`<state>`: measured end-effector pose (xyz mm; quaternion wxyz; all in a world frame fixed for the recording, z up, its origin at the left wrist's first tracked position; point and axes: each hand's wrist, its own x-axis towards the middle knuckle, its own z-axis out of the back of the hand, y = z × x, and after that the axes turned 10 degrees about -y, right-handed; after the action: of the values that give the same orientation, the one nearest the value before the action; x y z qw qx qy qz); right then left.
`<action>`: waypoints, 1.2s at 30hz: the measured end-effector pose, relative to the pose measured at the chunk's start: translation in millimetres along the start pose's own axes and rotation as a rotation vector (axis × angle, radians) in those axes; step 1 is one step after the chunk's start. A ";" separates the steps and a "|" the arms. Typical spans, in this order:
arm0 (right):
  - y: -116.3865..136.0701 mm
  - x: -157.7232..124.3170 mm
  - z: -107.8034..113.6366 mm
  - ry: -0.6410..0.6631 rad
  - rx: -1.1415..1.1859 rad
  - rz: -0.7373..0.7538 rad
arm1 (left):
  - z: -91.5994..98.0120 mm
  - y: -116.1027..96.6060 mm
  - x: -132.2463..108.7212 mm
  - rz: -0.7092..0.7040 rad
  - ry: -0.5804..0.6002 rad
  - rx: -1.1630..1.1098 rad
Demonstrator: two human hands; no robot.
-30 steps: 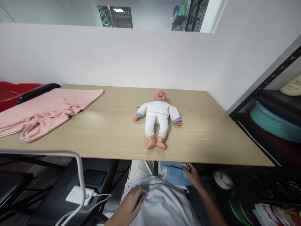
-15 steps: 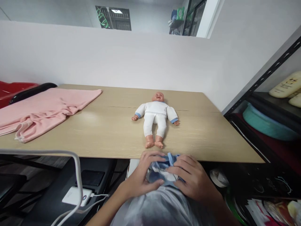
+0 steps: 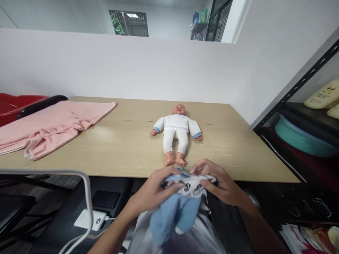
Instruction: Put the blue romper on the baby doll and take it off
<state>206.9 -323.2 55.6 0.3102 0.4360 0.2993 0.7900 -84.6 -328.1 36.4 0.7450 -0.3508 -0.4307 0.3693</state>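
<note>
Low in the head view, a small blue cloth garment (image 3: 174, 211) with a white cartoon face hangs over the person's lap. My left hand (image 3: 161, 188) grips its upper edge on the left, thumb in front and fingers behind. The right part of that edge is pinched in my right hand (image 3: 215, 181). Beyond the hands, a baby doll (image 3: 176, 121) in white clothes with blue cuffs lies on its back on the wooden table (image 3: 122, 144), its bare feet toward me.
A pink cloth (image 3: 60, 120) lies at the table's left beside a red object (image 3: 16, 106). A white cable (image 3: 88, 197) curves at the lower left near a white device (image 3: 90, 219). Shelves on the right hold a teal basin (image 3: 302, 137) and bottles (image 3: 321, 95).
Both hands have lifted the blue garment slightly; its bunched cloth now hangs down, showing the cartoon face and two lower parts. The doll stays in place.
</note>
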 end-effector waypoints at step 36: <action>-53.1 17.5 -41.6 0.296 0.300 -0.512 | 27.2 48.9 -4.0 0.313 0.140 -0.249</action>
<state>175.2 -285.1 6.6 0.3843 0.2679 0.5539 0.6883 -122.6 -302.4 4.1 0.6575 -0.5276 -0.3606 0.3990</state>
